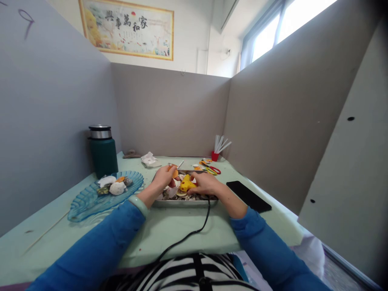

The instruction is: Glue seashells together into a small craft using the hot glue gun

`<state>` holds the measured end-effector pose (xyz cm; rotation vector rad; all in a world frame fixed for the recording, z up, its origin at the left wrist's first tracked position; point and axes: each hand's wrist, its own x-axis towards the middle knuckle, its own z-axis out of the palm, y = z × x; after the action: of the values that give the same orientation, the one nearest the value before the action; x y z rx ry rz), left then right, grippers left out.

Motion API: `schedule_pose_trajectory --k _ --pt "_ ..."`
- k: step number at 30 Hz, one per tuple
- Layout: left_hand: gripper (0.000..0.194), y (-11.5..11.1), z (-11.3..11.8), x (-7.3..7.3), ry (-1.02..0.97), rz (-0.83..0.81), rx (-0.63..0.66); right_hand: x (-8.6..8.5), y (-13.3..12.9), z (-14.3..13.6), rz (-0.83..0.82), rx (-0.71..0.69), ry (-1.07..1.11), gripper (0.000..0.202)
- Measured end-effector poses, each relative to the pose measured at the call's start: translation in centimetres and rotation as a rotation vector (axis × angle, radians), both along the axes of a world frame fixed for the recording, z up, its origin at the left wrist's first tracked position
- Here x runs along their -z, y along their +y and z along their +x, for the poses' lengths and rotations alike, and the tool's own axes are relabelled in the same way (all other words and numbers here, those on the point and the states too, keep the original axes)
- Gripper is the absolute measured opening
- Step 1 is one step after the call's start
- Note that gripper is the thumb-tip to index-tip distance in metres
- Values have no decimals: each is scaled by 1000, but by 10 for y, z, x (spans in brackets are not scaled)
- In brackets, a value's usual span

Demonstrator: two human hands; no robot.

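Note:
My left hand (165, 178) is closed on an orange seashell (175, 173) over the left part of the metal tray. A short white stick (180, 164) shows just beyond its fingertips; whether they touch it, I cannot tell. Wrapped round a yellow hot glue gun (187, 184) is my right hand (206, 184), over the right part of the tray. The gun's black cord (194, 232) runs down over the table edge towards my lap. Beneath both hands, the metal tray (182, 203) is filled with many shells, partly hidden by my hands.
On the left, a blue shell-shaped dish (80, 206) bears several shells, with a dark green bottle (104, 155) behind it. Crumpled tissue (149, 158), yellow-and-red scissors (212, 168) and a red cup (215, 156) of white sticks stand farther back. A black phone-like slab (248, 196) lies right.

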<state>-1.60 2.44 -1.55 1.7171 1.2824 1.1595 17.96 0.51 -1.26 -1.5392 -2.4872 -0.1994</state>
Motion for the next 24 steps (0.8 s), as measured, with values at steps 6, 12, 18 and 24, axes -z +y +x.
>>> schedule_pose_trajectory --k 6,12,18,24 --pt "30 1 0 1 15 -6 -3 -1 -3 -3 -32 30 -83 61" --pt "26 -2 0 -3 -26 -32 -25 -5 1 2 -11 11 80 37" --pt "24 -8 1 -4 -49 -68 19 -8 12 8 21 60 573 29" --pt "17 -13 3 -5 -93 -100 82 -7 9 9 -268 -92 991 24"
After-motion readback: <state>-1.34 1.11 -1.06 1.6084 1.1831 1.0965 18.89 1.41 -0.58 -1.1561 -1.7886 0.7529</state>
